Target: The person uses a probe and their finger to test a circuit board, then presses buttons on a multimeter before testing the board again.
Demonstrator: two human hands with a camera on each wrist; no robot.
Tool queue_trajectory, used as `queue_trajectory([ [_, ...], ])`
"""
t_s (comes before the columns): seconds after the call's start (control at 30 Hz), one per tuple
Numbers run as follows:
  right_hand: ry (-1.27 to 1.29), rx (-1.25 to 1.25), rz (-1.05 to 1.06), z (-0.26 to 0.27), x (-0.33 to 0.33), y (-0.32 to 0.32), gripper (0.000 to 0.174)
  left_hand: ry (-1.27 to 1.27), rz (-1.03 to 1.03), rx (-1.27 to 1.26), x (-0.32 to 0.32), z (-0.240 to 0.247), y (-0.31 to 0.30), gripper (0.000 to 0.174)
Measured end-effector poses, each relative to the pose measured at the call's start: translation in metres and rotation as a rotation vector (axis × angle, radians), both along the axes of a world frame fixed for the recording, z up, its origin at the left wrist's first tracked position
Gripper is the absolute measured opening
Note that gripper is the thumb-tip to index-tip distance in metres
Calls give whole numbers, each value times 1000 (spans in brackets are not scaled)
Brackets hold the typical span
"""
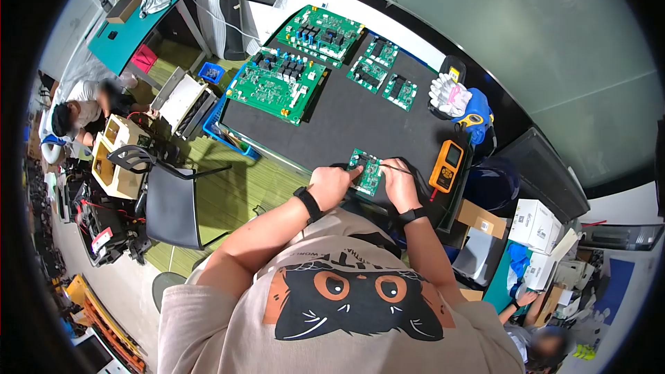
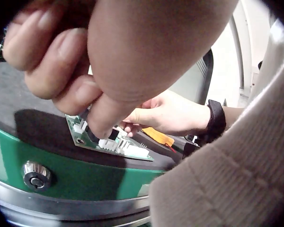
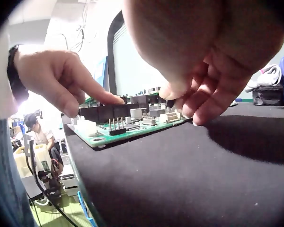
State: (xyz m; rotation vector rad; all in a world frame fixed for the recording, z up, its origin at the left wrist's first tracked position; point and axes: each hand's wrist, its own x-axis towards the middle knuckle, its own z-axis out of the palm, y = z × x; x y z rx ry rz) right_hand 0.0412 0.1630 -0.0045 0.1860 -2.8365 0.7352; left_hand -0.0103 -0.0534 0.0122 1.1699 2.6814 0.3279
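Note:
A small green circuit board (image 1: 365, 172) (image 3: 118, 135) lies at the near edge of the dark mat. My left hand (image 1: 331, 187) (image 3: 54, 78) presses on it, index finger extended onto a black component and thumb near the board's edge. In the left wrist view my left hand (image 2: 80, 61) covers part of the board (image 2: 113, 147). From the other side my right hand (image 1: 400, 187) (image 2: 168, 113) (image 3: 213, 66) pinches a thin dark piece (image 3: 170, 105) by a white connector; its tip is hidden. An orange meter (image 1: 447, 166) (image 2: 158, 137) lies right of that hand.
Two large green boards (image 1: 277, 86) (image 1: 320, 34) lie at the back left of the mat (image 1: 346, 121), with several small boards (image 1: 367, 74) beside them. A blue-yellow device (image 1: 476, 116) and white gloves (image 1: 449, 95) stand back right. A chair (image 1: 172, 197) is left of the table.

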Motion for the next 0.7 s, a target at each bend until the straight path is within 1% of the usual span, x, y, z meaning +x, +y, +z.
queue_trajectory([
  [0.17, -27, -25, -9, 4, 0, -3, 12, 7, -2, 21, 0, -2, -1, 53],
  [0.23, -69, -97, -58, 8, -1, -5, 12, -28, 0, 51, -1, -1, -1, 50],
  [0.27, -69, -98, -57, 10, -1, -6, 12, -27, 1, 50, -1, 0, -2, 50],
  [0.33, -114, -122, -119, 15, -1, -8, 12, -56, 1, 107, -1, 0, -2, 47],
  [0.4, -75, -117, -62, 21, -1, -10, 11, -47, 7, 91, -1, -3, -1, 44],
  [0.43, -41, -66, -38, 20, 0, -9, 11, -71, 16, 80, -1, 1, 0, 44],
  [0.47, -59, -73, -50, 13, -1, -8, 10, -89, 26, 31, 0, 7, 0, 44],
  [0.53, -43, -29, -1, 13, -3, -7, 10, -105, 29, 60, 0, 9, -2, 44],
  [0.6, -98, -55, -79, 15, -3, -11, 10, -100, 17, 52, 0, 9, -2, 46],
  [0.67, -101, -53, -90, 16, -2, -11, 10, -110, 3, 55, -1, 6, -1, 48],
  [0.7, -111, -65, -101, 16, -2, -12, 9, -112, 9, 16, -1, 11, -1, 50],
])
